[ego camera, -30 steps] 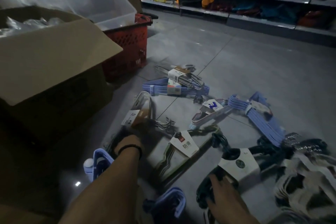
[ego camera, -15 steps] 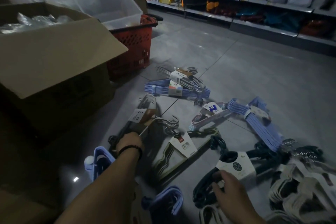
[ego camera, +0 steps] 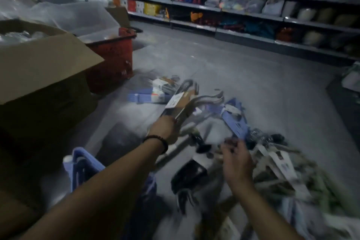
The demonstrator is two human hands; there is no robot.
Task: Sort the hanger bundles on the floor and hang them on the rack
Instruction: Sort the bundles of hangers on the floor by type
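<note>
- Lifted since half a second ago: the metal hanger bundle [ego camera: 182, 106] with the cardboard sleeve was flat on the floor [ego camera: 253, 76] by my left hand [ego camera: 164, 129], now it's up off the tiles, hooks pointing away and right.
- Left hand fingers are closed round the near end of that bundle; black bead bracelet [ego camera: 156, 141] on the wrist.
- Right hand [ego camera: 236, 159] has come off the black bundle's card; it hovers over the pile, fingers loosely curled and part open, holding nothing I can make out. Heavy blur here.
- Black hanger bundle [ego camera: 190, 176] with white card lies on the floor just left of the right hand.
- Blue hanger bundle [ego camera: 236, 122] lies on the floor past the right hand, angled toward the right.
- Another blue bundle [ego camera: 145, 96] lies flat further back, near the red basket [ego camera: 115, 60], with one more bundle on it, blurred.
- Pale hanger bundles [ego camera: 280, 169] are heaped at right, smeared by motion.
- Blue plastic piece [ego camera: 81, 167] sits by my left forearm; can't tell what it is.
- Open cardboard box [ego camera: 44, 70] at left, clear tub [ego camera: 91, 23] on the red basket.
- Store shelves [ego camera: 253, 15] run along the back.
</note>
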